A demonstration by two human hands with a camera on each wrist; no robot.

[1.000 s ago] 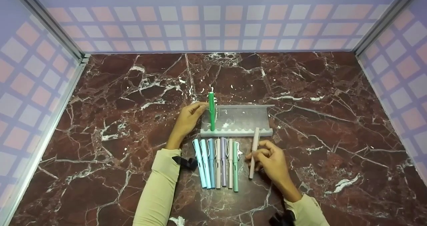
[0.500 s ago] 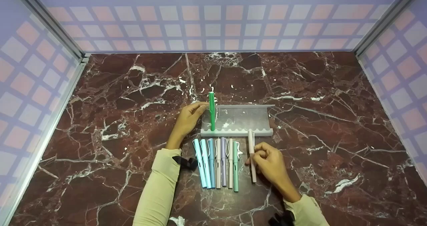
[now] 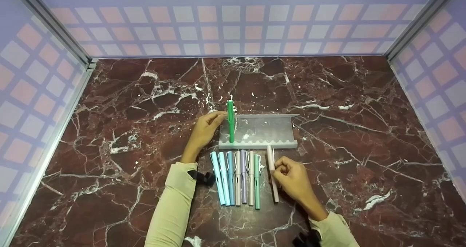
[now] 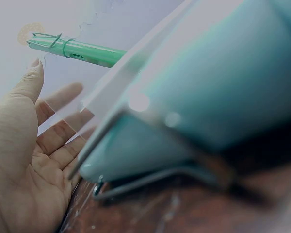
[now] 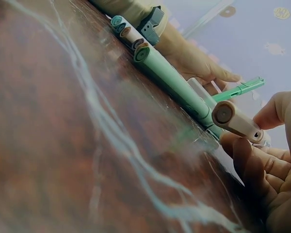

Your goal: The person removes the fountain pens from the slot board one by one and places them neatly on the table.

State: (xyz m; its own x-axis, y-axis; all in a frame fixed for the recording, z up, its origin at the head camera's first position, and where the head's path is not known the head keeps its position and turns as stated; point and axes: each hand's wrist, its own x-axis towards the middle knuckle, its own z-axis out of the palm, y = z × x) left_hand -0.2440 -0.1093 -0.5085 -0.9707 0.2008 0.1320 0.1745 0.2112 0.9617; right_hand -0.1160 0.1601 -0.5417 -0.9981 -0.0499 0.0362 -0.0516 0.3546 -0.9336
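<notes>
Left wrist view: a big blurred teal shape, cut by the right edge, hides most of the clear plastic pen stand [image 4: 111, 82]. The right hand [image 3: 293, 179] covers the middle of the beige pen [image 3: 271, 167] near that stand.

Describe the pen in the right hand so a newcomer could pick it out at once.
On the marble table, find the clear rack; six pens lie side by side just in front of it. The beige pen is right of that row, pinched in the right hand, apart from the others.

Head view sharp, evenly lit; wrist views blurry, hazy.
</notes>
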